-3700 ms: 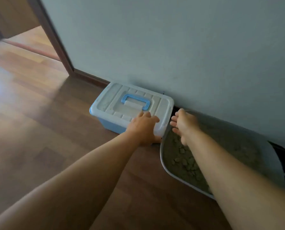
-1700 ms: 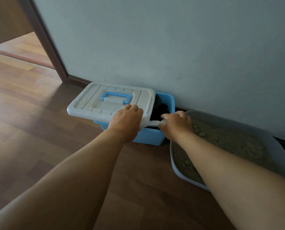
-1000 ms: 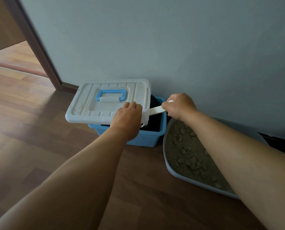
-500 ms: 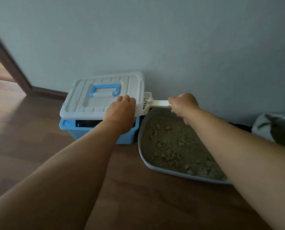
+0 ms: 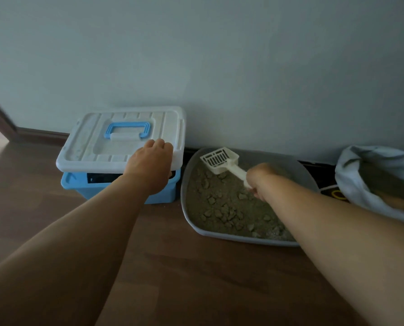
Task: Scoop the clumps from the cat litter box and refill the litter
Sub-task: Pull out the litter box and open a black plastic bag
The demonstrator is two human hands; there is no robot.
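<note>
Scoop moved over litter box; right hand fingers wrap its handle. Left hand fingers grip raised lid; a slackening grip could drop it.

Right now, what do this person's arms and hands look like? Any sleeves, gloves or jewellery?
The left forearm and right forearm are bare, with no sleeve showing. The left hand and right hand wear no gloves, and neither wrist carries a watch or bracelet. The fingers are partly hidden, so rings cannot be ruled out.
</note>
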